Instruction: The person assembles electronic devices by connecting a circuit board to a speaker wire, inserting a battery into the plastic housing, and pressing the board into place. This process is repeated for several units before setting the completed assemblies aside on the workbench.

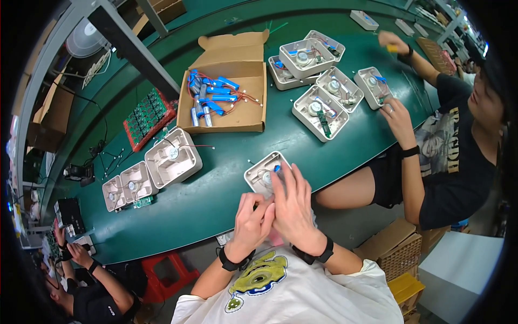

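An open white plastic housing (259, 171) with a small speaker and wires inside rests at the near edge of the green table (216, 189). My right hand (294, 208) lies over the housing's near right part, fingers spread on it. Pressed against that hand from the left, my left hand (252, 220) has its fingers curled at the housing's near corner. What the fingers pinch is hidden. Both wrists carry black bands.
A cardboard box (226, 89) of blue cylindrical batteries with wires sits ahead. White housings (172, 157) lie at left, several more (318, 105) at right before a seated person (448, 146). Green circuit boards in a red tray (148, 116) lie far left. Another person (86, 281) works lower left.
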### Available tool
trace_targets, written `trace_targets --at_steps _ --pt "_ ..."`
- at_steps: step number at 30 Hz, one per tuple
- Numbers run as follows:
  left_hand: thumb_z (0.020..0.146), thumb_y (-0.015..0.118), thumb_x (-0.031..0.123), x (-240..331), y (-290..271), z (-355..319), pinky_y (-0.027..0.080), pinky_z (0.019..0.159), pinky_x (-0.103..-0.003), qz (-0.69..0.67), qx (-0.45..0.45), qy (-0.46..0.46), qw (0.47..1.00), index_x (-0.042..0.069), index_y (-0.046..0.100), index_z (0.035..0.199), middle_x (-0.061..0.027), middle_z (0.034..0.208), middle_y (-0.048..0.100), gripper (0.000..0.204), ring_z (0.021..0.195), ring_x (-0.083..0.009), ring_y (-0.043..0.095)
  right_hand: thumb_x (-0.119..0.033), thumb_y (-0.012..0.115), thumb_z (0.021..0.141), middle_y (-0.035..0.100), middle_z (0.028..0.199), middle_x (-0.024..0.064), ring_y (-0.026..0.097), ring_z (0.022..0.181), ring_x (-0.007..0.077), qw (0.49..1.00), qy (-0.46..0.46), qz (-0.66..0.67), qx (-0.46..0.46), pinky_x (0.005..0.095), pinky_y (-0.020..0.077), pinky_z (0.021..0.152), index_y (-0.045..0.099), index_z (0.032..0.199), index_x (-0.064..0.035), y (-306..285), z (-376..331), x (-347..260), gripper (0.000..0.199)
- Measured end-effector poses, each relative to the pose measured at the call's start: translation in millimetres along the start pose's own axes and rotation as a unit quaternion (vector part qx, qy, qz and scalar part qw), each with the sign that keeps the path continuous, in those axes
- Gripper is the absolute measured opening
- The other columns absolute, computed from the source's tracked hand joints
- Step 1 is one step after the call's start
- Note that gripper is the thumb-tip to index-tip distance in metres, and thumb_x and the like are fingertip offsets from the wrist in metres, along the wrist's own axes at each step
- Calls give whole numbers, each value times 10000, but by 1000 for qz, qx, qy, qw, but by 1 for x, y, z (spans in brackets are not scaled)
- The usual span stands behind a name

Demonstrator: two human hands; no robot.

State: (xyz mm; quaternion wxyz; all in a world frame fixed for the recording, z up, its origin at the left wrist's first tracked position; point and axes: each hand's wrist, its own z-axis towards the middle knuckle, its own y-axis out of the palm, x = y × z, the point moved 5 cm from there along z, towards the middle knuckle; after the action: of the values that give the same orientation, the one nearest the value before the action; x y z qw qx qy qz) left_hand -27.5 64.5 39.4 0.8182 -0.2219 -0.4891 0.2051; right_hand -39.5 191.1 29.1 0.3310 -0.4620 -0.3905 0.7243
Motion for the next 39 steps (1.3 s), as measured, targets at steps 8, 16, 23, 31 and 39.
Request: trace_targets --at_steps 8,16,23,31,39 --pt "820 739 -103 -26 -52 -14 542 805 -411 70 91 -25 993 -25 766 1067 -135 980 641 260 932 -336 646 -190 853 811 351 1657 286 272 1544 569 991 -89 -79 54 684 266 1230 577 1402 -45 -16 63 43 668" --pt "833 682 -131 -63 -202 -84 540 830 -407 294 294 -137 899 13 752 1067 -140 1011 646 283 962 -324 642 -191 836 871 392 1635 290 328 1521 541 989 -52 -129 54 623 330 1216 641 1337 -20 -26 82 86 534" --pt "836 730 -23 -172 -331 -86 524 938 -437 395 213 -208 869 13 736 1095 -176 1085 681 261 1098 -373 635 -147 794 933 436 1605 270 415 1477 495 979 10 -163 125 578 393 1184 632 1326 -4 -48 97 67 448" --pt "775 772 -33 -202 -317 -85 519 950 -468 414 90 -235 875 -9 708 1062 -173 1073 674 295 1072 -393 621 -23 773 901 621 1390 230 616 1246 438 990 -84 112 -4 503 510 1060 650 1262 9 -4 57 -12 382" --pt "772 787 -33 -97 -277 -44 524 918 -485 360 197 -84 908 19 698 1123 -155 1094 649 367 1070 -368 622 -143 777 933 711 1128 159 697 1024 360 961 -189 129 -155 465 569 915 661 1279 -19 4 65 -66 386"
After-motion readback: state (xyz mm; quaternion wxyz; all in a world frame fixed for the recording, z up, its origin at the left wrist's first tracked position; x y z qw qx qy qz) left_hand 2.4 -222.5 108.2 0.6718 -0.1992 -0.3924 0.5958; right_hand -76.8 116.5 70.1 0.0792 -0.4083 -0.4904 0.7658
